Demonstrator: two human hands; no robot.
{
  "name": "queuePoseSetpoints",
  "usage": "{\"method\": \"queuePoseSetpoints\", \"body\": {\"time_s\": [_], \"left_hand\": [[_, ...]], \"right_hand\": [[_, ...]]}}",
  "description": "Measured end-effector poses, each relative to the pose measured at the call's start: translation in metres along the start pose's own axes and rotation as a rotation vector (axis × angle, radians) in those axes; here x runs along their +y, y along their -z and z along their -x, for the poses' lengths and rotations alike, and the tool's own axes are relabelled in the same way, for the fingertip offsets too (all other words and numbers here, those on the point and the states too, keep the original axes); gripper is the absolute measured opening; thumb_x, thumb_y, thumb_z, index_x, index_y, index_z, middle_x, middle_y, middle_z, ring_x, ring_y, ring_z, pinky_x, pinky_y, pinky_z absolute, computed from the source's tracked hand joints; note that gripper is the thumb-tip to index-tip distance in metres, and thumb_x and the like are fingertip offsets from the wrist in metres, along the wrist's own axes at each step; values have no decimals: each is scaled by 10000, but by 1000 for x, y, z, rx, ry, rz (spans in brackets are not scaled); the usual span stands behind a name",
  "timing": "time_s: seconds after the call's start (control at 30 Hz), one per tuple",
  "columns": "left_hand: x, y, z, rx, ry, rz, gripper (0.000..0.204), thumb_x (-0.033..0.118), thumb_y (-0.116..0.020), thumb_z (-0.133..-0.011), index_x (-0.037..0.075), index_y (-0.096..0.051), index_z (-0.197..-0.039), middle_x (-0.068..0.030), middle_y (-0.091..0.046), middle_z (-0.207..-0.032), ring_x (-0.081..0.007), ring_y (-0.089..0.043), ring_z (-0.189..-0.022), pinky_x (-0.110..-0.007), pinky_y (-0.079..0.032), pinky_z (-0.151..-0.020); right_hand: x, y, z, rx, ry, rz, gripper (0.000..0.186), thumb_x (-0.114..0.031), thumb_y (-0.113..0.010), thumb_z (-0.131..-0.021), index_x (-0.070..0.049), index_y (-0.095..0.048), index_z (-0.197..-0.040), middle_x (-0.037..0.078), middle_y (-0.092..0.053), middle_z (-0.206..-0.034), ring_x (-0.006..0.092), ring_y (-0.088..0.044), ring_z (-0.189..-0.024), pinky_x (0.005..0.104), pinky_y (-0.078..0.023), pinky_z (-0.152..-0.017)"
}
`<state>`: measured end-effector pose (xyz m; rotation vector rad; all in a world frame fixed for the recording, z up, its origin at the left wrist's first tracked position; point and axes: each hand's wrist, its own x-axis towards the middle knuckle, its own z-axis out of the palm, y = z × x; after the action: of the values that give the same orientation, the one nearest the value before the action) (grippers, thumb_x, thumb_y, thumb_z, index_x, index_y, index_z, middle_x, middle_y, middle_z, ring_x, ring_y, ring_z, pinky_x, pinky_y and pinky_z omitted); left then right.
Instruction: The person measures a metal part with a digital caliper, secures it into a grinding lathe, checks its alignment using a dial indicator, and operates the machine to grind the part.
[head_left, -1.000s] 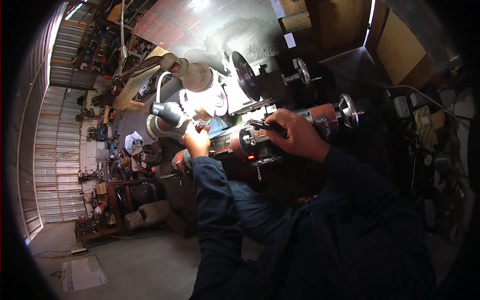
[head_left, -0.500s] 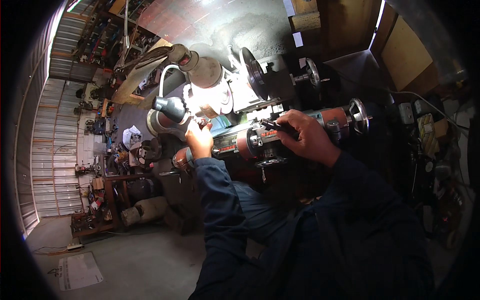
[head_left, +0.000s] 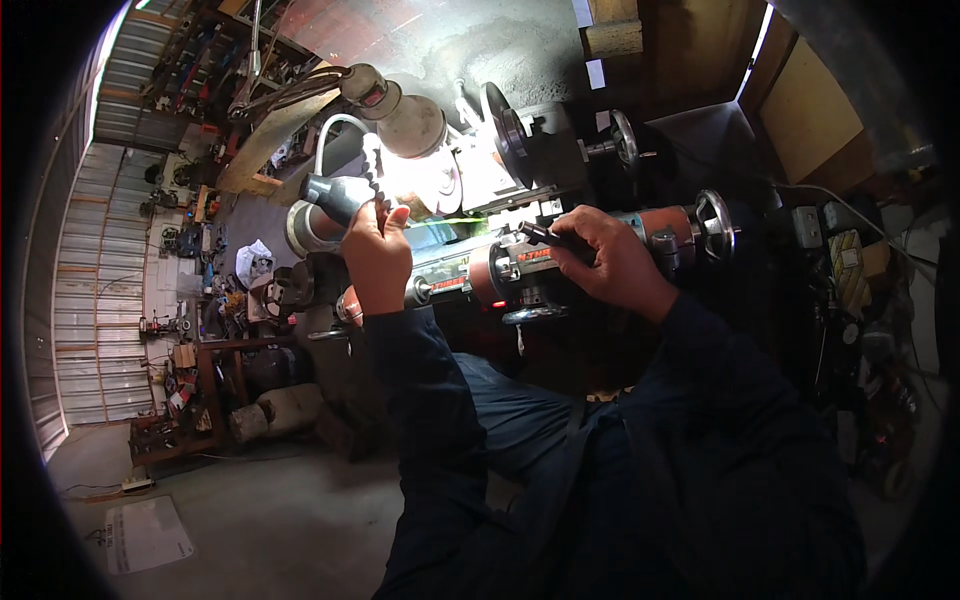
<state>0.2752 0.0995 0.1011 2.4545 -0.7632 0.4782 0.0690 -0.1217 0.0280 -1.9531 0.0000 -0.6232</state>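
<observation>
My left hand [head_left: 380, 252] is raised at the dark lamp head [head_left: 332, 197] below its jointed neck [head_left: 372, 165], fingers closed against it; whether a small item is also in them is hidden. My right hand [head_left: 610, 262] grips a short dark cylindrical tool [head_left: 536, 231] above the machine's long carriage [head_left: 442, 272], which has red bands and metal fittings. A handwheel [head_left: 532, 315] sits below the carriage. Between and behind my hands, the brightly lit grinder-like housing [head_left: 412, 130] carries a dark round disc [head_left: 498, 135], much of it washed out by glare.
Handwheels [head_left: 714, 222] project at the machine's right. A white conduit [head_left: 325, 140] arches over the lamp. A cluttered bench [head_left: 200, 345] and white bag [head_left: 255, 260] are at left. Boxes and a cable [head_left: 880, 200] are at right, beside wooden panels [head_left: 810, 100]. A corrugated wall [head_left: 100, 300] bounds the left.
My left hand has moved up and left from under the lamp onto its head. My right hand still holds the dark tool above the carriage. The view has shifted slightly.
</observation>
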Motion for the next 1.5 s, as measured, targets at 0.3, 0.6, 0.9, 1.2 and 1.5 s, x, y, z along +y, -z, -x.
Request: {"method": "queuePoseSetpoints", "body": {"time_s": [0.3, 0.6, 0.9, 1.2, 1.5], "left_hand": [[17, -9, 65, 357, 110, 208, 339, 196, -725, -920, -43, -640, -1144, -131, -668, -1017, -261, -625, -863, -371, -495, -791], [1, -83, 144, 144, 39, 636, 286, 194, -536, -1026, -45, -651, -1132, -182, -670, -1112, -304, -640, -1085, -402, -476, -960], [-23, -92, 123, 14, 35, 477, 362, 256, -456, -1046, 4, -699, -953, -222, -674, -844, -432, -662, -771, -452, -519, -696], [-26, -93, 126, 56, 7, 520, 284, 183, -492, -1029, -3, -701, -979, -208, -678, -881, -394, -664, -805, -432, -518, -731], [-25, -85, 132, 65, 106, 618, 217, 189, -624, -989, -17, -692, -981, -124, -682, -858, -208, -655, -763, -329, -509, -691]], "right_hand": [[1, 1, 1, 10, -41, -19, 220, -84, -704, -886, -5, -655, -1085, 129, -654, -1024, 226, -667, -954, 323, -526, -839], [0, -5, -5, -78, 94, 231, 230, -101, -742, -791, -34, -681, -1002, 120, -666, -1004, 313, -609, -973, 401, -504, -885], [2, -16, -15, -180, 259, 443, 250, -80, -743, -736, -38, -684, -974, 90, -652, -955, 284, -609, -994, 406, -501, -893], [-3, -28, -17, -278, 283, 583, 246, -95, -759, -729, -54, -697, -964, 63, -656, -936, 255, -618, -965, 387, -498, -882], [1, -23, -25, -384, 217, 521, 245, -114, -774, -744, -42, -693, -964, 78, -666, -942, 274, -615, -949, 382, -497, -889]]}}
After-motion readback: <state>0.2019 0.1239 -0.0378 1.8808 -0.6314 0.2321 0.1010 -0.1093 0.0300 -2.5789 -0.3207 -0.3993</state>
